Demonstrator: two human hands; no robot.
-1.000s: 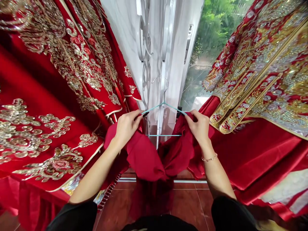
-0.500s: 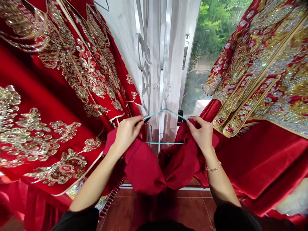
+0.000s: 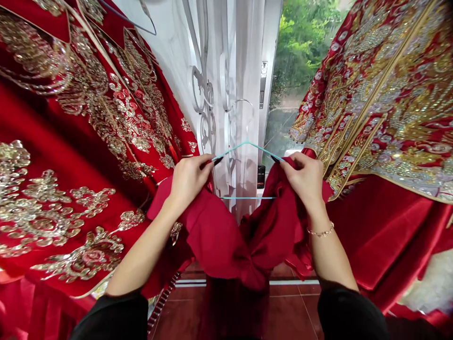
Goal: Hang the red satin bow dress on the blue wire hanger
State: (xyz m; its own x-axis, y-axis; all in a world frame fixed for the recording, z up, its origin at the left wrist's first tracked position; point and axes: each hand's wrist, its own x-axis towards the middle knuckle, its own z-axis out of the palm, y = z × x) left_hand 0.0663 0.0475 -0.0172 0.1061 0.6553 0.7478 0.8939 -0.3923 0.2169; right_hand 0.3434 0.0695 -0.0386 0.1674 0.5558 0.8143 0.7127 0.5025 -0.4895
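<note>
A light-blue clothes hanger (image 3: 247, 142) with a thin metal hook is held out in front of me. From it hangs a dark red garment (image 3: 215, 236), its neckline dipping in the middle and its fabric bunched. My left hand (image 3: 187, 182) is closed in a pinch on the hanger's left arm, where the garment's shoulder lies. On the other side my right hand (image 3: 307, 179) pinches the right arm and the cloth there. The hanger's lower bar shows between the two shoulders. Both ends of the hanger are hidden by my hands and the cloth.
Red embroidered garments (image 3: 95, 156) hang close on the left, and a red and gold beaded jacket (image 3: 385, 94) hangs on the right. Ahead stand white scrolled metalwork (image 3: 203, 101), a white curtain and a glass door (image 3: 293, 71). A phone (image 3: 261, 176) stands behind the hanger.
The hanger, garment and my hands have risen in view, and my right hand has shifted slightly right. The surroundings have slid a little left, and more of the phone shows.
</note>
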